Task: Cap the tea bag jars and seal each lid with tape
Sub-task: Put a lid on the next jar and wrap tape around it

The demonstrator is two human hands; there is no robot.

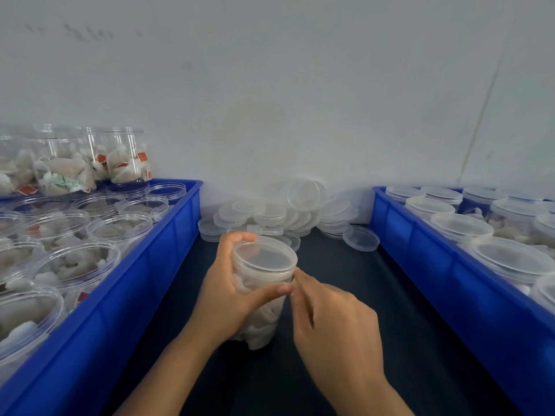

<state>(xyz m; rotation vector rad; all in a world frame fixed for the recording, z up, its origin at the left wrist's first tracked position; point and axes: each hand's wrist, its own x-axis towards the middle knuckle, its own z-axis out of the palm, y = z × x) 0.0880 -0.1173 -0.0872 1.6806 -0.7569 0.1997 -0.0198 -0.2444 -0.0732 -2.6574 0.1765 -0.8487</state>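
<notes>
Jar (264, 298) of tea bags upright on dark worktop (375, 295), centre, between two blue crates; long axis vertical, lid (264, 256) already seated on top

Left hand (228, 292) wraps jar from left side, grip closed on it, thumb across near wall under lid rim

Right hand (333, 319) just right of jar, fingertips (295, 291) pinched at rim beside left thumb; tape too clear to see, cannot tell if held

Judgement: seam lies up-left of right grip, so right hand nearer for sealing

Left crate (168, 244): uncapped jars. Right crate (420, 250): capped jars. Spare lids (285, 214) piled far, against wall
</notes>
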